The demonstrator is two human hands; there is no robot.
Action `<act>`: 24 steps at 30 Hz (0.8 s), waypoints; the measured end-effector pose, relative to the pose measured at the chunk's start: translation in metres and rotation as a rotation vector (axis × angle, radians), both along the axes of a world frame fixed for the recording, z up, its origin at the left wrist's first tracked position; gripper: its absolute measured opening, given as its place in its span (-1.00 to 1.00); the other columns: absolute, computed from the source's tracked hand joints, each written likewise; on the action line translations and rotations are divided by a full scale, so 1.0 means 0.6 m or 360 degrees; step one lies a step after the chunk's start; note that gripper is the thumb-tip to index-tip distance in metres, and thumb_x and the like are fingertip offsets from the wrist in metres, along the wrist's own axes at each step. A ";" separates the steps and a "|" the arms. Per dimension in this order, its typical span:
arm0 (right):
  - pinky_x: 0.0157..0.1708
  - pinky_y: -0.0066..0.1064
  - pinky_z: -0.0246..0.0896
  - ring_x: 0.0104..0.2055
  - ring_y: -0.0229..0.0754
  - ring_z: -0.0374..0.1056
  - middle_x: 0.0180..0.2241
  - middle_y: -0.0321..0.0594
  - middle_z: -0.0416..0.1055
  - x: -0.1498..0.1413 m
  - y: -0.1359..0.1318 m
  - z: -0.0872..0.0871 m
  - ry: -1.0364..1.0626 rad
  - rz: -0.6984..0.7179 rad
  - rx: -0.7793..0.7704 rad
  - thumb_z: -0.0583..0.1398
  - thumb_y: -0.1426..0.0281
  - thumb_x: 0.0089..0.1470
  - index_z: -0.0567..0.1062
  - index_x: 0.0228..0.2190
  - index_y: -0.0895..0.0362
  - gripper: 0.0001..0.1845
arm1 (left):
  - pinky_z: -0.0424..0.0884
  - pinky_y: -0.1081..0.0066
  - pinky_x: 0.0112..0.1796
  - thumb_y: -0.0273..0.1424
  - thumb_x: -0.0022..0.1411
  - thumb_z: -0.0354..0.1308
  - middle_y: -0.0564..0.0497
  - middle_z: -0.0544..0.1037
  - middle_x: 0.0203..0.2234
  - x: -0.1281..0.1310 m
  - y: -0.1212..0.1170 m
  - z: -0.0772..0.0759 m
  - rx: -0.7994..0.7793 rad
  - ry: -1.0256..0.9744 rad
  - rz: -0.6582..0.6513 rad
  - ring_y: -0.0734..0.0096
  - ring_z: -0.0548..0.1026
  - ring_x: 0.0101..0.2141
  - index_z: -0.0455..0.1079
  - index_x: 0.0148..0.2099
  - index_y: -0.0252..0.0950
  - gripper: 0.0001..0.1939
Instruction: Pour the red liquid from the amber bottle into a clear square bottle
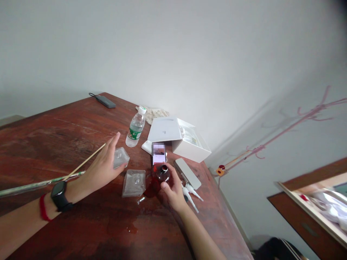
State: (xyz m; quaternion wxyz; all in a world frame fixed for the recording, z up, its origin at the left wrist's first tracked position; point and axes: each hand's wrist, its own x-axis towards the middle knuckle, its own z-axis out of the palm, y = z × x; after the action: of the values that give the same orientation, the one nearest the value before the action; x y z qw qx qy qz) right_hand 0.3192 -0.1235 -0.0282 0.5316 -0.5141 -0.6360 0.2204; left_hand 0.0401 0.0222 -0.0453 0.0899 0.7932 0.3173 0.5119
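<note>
My left hand (101,167) grips a small clear glass container (120,157) on the dark red wooden table (67,137). A black watch and a red band sit on that wrist. My right hand (173,187) is closed around a brown bottle (162,174) with an open neck, standing upright. A second clear glass container (133,182) lies between the two hands. A phone with a lit screen (158,154) stands just behind the brown bottle.
A water bottle (135,127), an open white box (179,138), a flat white device (187,173) and white droppers (191,194) lie near the right edge. A thin stick (85,161) and glass rod (32,185) lie left. Liquid is spilled near the front (130,227).
</note>
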 end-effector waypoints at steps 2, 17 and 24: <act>0.31 0.02 0.36 0.26 0.21 0.50 0.22 -0.02 0.57 0.000 0.000 0.001 -0.0005 -0.0002 -0.0003 0.36 -0.16 0.21 0.44 0.29 0.00 -0.20 | 0.34 -0.30 0.38 -0.37 0.39 0.33 -0.38 0.24 0.51 -0.001 -0.003 0.007 0.0024 -0.0042 -0.0036 -0.31 0.33 0.44 -0.24 0.67 -0.21 0.05; 0.28 0.02 0.39 0.21 0.20 0.52 0.18 -0.02 0.59 -0.004 -0.001 0.007 0.0014 -0.0015 -0.0005 0.36 -0.20 0.18 0.44 0.28 0.01 -0.17 | 0.78 0.13 0.04 -0.51 0.55 0.18 -0.12 0.43 0.41 -0.004 -0.052 0.070 -0.0113 -0.0593 -0.0470 0.12 0.77 0.01 0.02 0.58 0.19 -0.23; 0.28 0.01 0.39 0.21 0.19 0.52 0.19 -0.02 0.58 -0.002 0.001 0.002 0.0024 -0.0017 -0.0010 0.35 -0.19 0.20 0.43 0.29 0.00 -0.18 | 0.79 0.19 -0.03 -0.48 0.52 0.24 -0.07 0.74 0.02 -0.001 -0.064 0.070 -0.0146 -0.0540 -0.0491 0.18 0.80 -0.12 0.20 0.51 -0.06 -0.38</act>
State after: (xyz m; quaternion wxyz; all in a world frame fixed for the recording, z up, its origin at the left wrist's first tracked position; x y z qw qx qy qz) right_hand 0.3177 -0.1232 -0.0269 0.5358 -0.5176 -0.6285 0.2235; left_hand 0.0393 -0.0162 -0.0035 0.2550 0.7299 0.1956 0.6033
